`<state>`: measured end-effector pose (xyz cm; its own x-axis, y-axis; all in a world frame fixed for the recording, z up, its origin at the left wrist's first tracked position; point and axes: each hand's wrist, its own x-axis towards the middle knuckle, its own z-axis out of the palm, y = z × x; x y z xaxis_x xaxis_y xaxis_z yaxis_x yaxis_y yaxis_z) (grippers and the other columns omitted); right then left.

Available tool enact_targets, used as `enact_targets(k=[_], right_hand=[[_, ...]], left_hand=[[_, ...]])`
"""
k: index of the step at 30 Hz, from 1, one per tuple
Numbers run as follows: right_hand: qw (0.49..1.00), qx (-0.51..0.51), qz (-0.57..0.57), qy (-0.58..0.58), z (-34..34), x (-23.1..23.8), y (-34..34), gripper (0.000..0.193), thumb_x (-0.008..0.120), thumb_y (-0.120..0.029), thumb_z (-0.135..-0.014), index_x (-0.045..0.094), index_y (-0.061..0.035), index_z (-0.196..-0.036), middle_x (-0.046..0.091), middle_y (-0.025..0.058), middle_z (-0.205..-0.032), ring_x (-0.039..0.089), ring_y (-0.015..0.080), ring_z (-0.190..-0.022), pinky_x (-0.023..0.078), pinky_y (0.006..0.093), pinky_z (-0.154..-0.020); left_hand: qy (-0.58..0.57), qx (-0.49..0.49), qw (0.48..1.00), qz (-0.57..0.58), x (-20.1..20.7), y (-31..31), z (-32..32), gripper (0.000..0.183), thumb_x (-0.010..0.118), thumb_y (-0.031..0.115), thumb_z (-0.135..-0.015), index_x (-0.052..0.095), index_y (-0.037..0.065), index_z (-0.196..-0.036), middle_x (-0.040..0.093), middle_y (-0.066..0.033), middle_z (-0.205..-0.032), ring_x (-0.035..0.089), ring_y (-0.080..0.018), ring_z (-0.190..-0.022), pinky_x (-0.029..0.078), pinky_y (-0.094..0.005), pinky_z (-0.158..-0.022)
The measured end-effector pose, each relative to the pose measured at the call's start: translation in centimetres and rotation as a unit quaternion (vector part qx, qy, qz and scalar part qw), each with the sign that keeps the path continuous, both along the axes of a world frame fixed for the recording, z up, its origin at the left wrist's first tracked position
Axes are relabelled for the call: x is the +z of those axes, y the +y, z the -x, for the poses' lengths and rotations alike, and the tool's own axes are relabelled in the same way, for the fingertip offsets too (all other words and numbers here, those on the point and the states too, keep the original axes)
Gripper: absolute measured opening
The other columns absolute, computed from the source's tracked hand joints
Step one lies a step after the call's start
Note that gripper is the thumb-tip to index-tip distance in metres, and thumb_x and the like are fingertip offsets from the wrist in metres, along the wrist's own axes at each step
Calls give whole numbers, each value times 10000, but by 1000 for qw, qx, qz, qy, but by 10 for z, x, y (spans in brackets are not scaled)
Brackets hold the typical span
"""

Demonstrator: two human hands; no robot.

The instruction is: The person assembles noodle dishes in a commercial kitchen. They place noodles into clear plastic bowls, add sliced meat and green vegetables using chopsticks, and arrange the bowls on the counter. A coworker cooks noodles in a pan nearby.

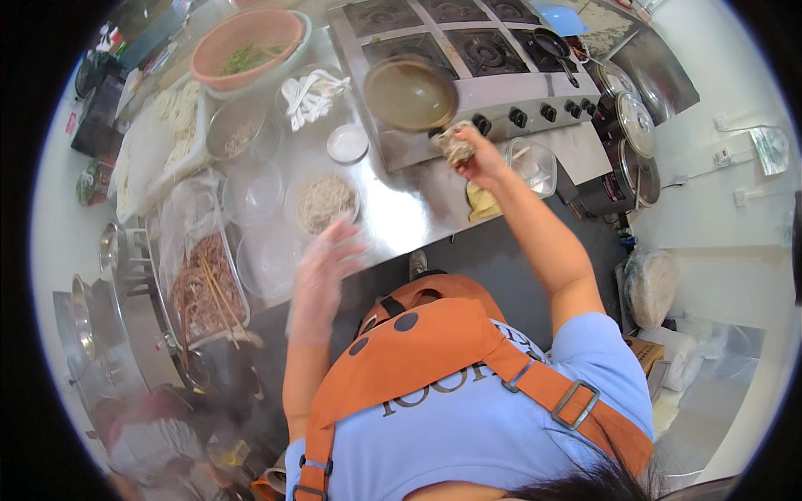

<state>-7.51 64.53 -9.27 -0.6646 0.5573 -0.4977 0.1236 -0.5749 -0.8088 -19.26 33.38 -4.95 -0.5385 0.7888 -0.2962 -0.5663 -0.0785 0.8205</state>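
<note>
My right hand [482, 160] is closed on a crumpled, stained cloth [457, 144] at the near edge of a frying pan [409, 93]. The pan's handle is hidden, apparently under that cloth. The pan rests at the stove's left front corner, its inside brownish and shiny. My left hand [322, 271], in a clear plastic glove, is slightly blurred, with fingers stretched out and nothing visible in them. Its fingertips are beside a clear bowl of pale noodles [324, 203] on the steel counter [388, 217]. Whether they touch the bowl, I cannot tell.
Left of the noodles stand clear bowls [253, 190] and a tray of brown shredded food [213, 284] with chopsticks. A pink basin [248, 50] holds greens. White spoons [313, 96] lie behind. Large pots [622, 171] stand right of the stove [493, 67]. Another person [159, 442] is lower left.
</note>
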Motion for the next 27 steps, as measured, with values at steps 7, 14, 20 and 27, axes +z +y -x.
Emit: enact_targets(k=[7, 14, 20, 27], right_hand=[[995, -62, -72, -20, -17, -1, 192, 256, 584, -359, -796, 572, -110, -855, 577, -1, -646, 517, 98, -493, 399, 199, -405], [997, -51, -54, -25, -13, -18, 274, 263, 590, -376, -787, 579, -117, -829, 562, -19, -646, 500, 84, -526, 403, 203, -445], [998, -31, -32, -46, -25, -10, 282, 319, 596, -433, -788, 580, -119, -843, 574, -7, -661, 520, 88, -523, 443, 203, -449], [993, 48, -14, -106, -43, -1, 290, 589, 392, -592, -848, 565, -56, -1020, 628, 92, -815, 618, 168, -691, 535, 305, -632]], left_hand=[[-29, 278, 944, 177, -9, -69, 34, 464, 502, 302, -890, 440, 15, -1248, 507, -92, -1150, 520, -186, -956, 436, -283, -771], [-63, 304, 931, 192, -16, -75, 40, 477, 525, 319, -873, 442, 25, -1239, 506, -62, -1112, 515, -171, -918, 425, -281, -768], [-39, 299, 932, 199, -4, -46, 51, 496, 534, 339, -866, 440, 43, -1253, 499, -65, -1139, 499, -175, -951, 411, -281, -797], [-34, 261, 940, 219, -2, -12, 59, 483, 526, 331, -877, 447, 23, -1240, 503, -69, -1126, 497, -174, -966, 411, -294, -815]])
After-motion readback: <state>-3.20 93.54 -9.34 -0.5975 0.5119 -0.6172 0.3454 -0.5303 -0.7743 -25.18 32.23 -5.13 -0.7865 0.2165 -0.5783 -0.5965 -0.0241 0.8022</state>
